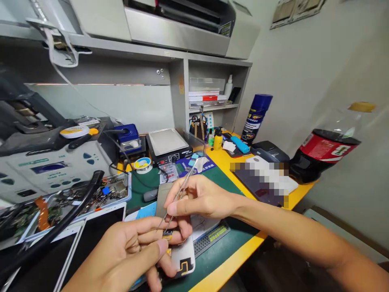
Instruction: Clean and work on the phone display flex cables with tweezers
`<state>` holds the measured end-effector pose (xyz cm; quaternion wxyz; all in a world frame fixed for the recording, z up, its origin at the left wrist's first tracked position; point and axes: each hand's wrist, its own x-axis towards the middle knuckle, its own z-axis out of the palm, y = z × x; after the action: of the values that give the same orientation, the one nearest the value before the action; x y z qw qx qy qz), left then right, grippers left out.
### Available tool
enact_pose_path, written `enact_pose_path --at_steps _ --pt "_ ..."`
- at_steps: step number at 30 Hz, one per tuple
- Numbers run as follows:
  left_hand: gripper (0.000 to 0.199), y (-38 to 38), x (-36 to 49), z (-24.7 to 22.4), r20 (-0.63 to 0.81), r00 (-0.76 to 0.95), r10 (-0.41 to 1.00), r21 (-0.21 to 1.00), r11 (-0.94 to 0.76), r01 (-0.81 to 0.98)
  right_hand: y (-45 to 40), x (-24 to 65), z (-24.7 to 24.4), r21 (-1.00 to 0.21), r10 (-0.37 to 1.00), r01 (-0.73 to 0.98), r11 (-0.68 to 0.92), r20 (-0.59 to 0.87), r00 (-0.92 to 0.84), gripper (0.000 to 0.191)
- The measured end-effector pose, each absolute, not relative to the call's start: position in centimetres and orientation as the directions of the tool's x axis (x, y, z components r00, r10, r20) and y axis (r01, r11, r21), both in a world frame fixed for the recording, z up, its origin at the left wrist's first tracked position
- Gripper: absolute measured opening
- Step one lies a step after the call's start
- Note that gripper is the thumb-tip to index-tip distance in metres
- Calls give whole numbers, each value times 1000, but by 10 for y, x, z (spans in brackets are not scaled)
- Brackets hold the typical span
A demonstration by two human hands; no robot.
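My right hand [194, 198] pinches a pair of metal tweezers [184, 184], whose tips point down at a small black and gold part [167, 234]. That small part sits between the fingertips of my left hand [136, 247], with the thumb below it. Under my hands lies a white phone-like panel [187, 253] with a black and gold flex piece at its corner. Beside it, a grey perforated strip [211, 240] rests on the green mat [237, 239].
A tray of small parts [129, 194] and white-framed screens [105, 219] lie left, crossed by a black hose [82, 207]. Behind stand a solder spool [142, 164] and a flat-topped device [168, 144]. At right are a spray can [255, 121], dark panel [255, 182] and cola bottle [323, 150].
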<state>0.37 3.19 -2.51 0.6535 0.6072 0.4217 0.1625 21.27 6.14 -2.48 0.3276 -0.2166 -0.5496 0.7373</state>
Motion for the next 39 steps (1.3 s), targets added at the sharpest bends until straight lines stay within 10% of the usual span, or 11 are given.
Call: enact_pose_path --at_steps 39 --pt "22 30 -1 -13 -377 652 658 926 290 243 48 211 -18 -979 792 -154 -133 -12 -610 4"
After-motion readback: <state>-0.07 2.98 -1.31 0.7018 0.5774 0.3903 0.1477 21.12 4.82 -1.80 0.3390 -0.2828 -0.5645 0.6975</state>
